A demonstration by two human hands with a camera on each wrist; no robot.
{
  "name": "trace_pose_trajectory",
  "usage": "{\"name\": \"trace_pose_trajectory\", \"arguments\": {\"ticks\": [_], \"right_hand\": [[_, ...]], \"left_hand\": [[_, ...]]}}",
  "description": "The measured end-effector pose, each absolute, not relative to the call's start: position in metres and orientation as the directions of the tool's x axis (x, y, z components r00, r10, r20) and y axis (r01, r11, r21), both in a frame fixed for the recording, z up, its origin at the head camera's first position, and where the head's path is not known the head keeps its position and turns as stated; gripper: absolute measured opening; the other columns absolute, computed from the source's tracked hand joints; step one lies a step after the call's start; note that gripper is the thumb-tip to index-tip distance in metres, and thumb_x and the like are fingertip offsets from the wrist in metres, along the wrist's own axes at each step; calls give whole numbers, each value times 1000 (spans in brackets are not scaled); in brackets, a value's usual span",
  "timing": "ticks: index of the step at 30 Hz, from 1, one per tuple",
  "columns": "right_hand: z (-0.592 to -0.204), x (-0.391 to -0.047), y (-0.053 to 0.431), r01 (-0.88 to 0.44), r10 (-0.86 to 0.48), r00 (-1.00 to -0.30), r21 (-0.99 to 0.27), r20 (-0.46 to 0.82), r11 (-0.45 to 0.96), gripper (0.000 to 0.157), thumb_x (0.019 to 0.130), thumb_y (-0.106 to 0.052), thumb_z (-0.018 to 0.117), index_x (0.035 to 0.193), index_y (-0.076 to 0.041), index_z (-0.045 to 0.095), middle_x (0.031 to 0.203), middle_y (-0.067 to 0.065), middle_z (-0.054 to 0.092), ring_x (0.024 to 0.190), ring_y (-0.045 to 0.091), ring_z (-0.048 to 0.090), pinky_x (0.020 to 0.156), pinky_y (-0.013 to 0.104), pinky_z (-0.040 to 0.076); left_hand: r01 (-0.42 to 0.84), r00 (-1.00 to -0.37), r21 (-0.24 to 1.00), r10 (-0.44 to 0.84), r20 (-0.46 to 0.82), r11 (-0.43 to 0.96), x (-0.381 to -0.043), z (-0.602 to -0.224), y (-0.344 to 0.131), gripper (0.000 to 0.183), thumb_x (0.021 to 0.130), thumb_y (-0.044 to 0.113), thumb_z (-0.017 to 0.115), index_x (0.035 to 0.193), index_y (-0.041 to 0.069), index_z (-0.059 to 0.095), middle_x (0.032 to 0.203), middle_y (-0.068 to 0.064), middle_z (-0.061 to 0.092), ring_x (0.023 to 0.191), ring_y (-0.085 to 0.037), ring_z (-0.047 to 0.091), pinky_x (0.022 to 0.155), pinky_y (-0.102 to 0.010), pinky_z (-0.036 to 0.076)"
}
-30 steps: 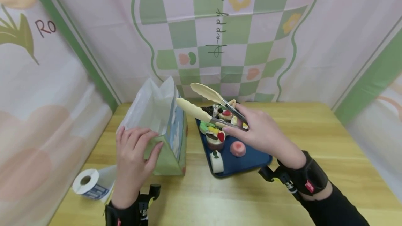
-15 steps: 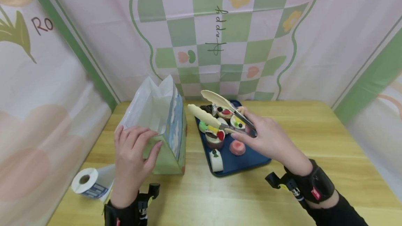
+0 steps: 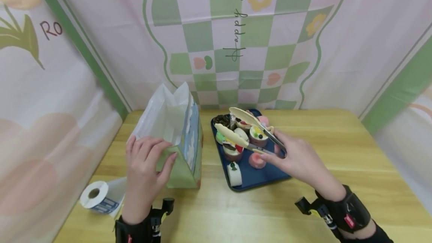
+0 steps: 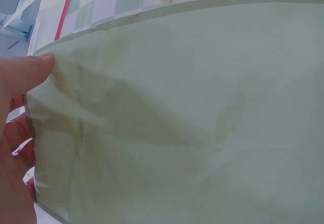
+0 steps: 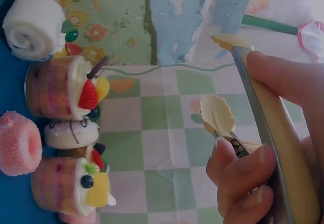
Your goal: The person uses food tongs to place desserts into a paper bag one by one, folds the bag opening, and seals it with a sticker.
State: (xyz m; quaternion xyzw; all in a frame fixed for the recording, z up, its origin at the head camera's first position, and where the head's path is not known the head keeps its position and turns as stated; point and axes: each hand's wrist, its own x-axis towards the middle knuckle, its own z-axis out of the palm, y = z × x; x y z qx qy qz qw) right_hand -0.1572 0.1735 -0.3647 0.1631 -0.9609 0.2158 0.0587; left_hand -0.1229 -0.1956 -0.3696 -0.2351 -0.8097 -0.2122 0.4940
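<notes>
My left hand (image 3: 145,171) holds the near rim of an upright paper bag (image 3: 180,170), green with a blue printed side and a white inside. In the left wrist view, the thumb (image 4: 33,72) lies on the bag's green outside and the other fingers go behind its edge. My right hand (image 3: 300,156) holds a pair of tongs (image 3: 233,135) with cream tips, spread apart with nothing gripped between them. They hover over a blue tray (image 3: 266,179) of small cakes. A white cake roll (image 3: 234,175), a pink cake (image 3: 257,160) and fruit-topped dessert cups (image 3: 258,135) sit there.
A roll of labels (image 3: 98,196) lies left of the bag, its strip trailing behind my left wrist. The wooden table (image 3: 209,213) meets a checked fabric backdrop (image 3: 233,66) at the back. Dark chocolate-coloured pieces (image 3: 221,120) lie in the tray's far left corner.
The right hand and tongs have moved right and toward me, from beside the bag to over the tray. The left hand keeps its hold on the bag's rim.
</notes>
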Motion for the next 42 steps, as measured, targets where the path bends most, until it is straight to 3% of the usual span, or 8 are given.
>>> {"name": "trace_pose_trajectory", "arguments": {"ticks": [4,13,19,33,42], "right_hand": [[-377,-155,176,-340,-290,-939,-375,184,862,72,84,-59,66,135,-11,52,73,-9,56,55,5,44,53,21,33],[-394,-148,187,-300,-249,-953,-410,174,862,63,83,-58,68,125,-13,55,72,-7,54,55,6,43,51,22,33],[-404,-143,196,-277,-228,-959,-379,169,883,77,83,-59,68,135,-6,50,75,-6,55,58,6,43,52,22,32],[-421,-137,210,-233,-193,-971,-364,145,902,76,82,-61,68,132,-7,51,76,-6,54,59,7,41,52,22,29],[-431,-130,218,-168,-152,-986,-370,74,914,88,82,-62,67,141,0,46,74,-2,53,64,12,45,55,26,32]], "left_hand": [[584,-400,120,156,903,803,-118,-374,-196,31,92,34,62,94,4,69,94,-12,68,96,-36,57,105,-62,27],[583,-390,116,152,908,804,-117,-375,-195,30,91,33,63,94,4,70,94,-12,69,96,-35,58,107,-60,28],[585,-404,125,155,901,802,-118,-373,-194,29,89,32,64,95,4,70,95,-11,69,98,-35,57,107,-61,27],[590,-415,128,163,895,798,-120,-370,-193,29,90,32,63,97,5,70,97,-11,69,99,-35,57,107,-61,26],[588,-415,120,171,894,800,-121,-367,-193,28,86,30,65,98,5,70,97,-11,69,100,-34,57,107,-61,26]]}}
